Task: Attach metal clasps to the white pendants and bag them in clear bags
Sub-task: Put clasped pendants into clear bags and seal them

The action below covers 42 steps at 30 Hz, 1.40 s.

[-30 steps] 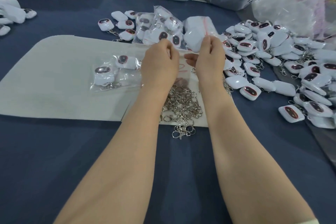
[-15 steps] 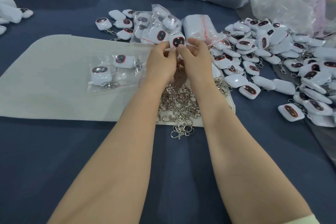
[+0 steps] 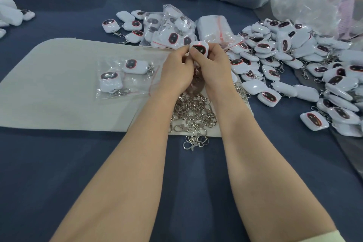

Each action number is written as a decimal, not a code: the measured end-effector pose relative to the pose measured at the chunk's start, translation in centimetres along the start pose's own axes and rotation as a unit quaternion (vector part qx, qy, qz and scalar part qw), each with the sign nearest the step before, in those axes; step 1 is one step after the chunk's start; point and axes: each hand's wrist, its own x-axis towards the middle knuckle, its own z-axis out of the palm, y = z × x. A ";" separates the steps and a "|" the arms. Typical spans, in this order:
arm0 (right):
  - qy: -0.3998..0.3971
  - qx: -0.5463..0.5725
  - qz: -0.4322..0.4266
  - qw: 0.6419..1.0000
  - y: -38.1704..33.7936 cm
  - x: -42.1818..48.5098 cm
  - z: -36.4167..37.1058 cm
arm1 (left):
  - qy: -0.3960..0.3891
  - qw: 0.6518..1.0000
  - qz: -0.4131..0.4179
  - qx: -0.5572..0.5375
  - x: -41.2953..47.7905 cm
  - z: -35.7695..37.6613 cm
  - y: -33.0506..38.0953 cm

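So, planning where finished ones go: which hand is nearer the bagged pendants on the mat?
Left. The left hand is just right of the bagged pendants; the right hand is farther right, beyond it.

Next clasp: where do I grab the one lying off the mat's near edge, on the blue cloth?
Probably pinch the clasp by its oval hook loop, from above on the near side: it lies flat, loop sticking out toward you, away from the clasp pile.
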 end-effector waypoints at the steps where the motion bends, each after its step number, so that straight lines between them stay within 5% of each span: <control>1: -0.003 -0.001 0.001 1.000 0.0 0.0 0.0 | 0.001 1.000 -0.005 -0.001 0.0 0.0 0.0; 30: -0.048 -0.103 -0.025 0.993 -0.5 -0.5 -0.2 | 0.048 0.995 -0.063 -0.064 0.2 -0.2 -0.1; 37: 0.018 -0.129 -0.083 0.988 -1.2 -1.0 0.7 | 0.112 0.984 0.078 0.114 0.0 -0.5 1.2; 42: 0.089 -0.090 -0.051 0.991 -1.4 -0.6 0.4 | 0.109 0.950 0.014 0.293 0.2 -1.1 0.1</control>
